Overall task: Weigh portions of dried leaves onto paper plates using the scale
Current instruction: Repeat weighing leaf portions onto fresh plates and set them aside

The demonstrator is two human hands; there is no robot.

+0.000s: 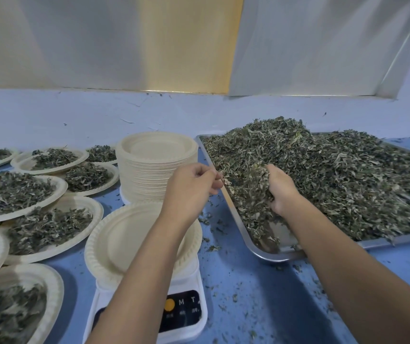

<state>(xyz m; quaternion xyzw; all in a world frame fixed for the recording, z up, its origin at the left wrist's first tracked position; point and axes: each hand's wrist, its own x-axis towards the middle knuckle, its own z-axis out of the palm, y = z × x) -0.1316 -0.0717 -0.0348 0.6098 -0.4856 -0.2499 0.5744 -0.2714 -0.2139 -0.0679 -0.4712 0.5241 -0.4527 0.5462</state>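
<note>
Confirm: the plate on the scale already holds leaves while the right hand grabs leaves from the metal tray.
No: the head view shows the plate on the scale empty. The right hand does grab leaves from the metal tray.

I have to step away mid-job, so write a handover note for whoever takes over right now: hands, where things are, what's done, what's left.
Right hand: grips a handful of dried leaves in the metal tray.
Left hand: beside the tray's left edge, fingers curled; unclear whether it pinches anything.
Paper plate on the scale is empty; the forearm hides the readout.
Done: several filled plates at the left.
Left: fill and weigh this plate, then more from the stack of empty plates.
</note>
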